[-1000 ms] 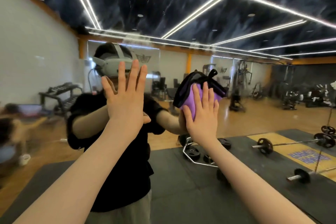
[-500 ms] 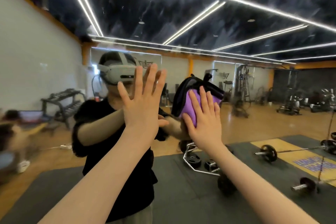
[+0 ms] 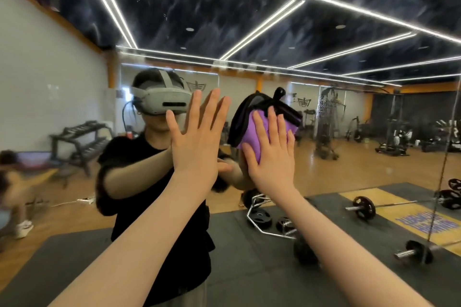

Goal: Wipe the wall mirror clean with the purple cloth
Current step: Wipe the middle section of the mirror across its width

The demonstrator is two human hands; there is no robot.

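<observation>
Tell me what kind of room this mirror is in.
A gym, most likely. The wall mirror reflects barbells lying on dark floor mats, a dumbbell rack by the wall and weight machines further back.

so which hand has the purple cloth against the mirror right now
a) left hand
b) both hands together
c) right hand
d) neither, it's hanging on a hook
c: the right hand presses the purple cloth flat against the wall mirror with straight fingers, while the left hand rests bare and open on the glass beside it, apart from the cloth.
</observation>
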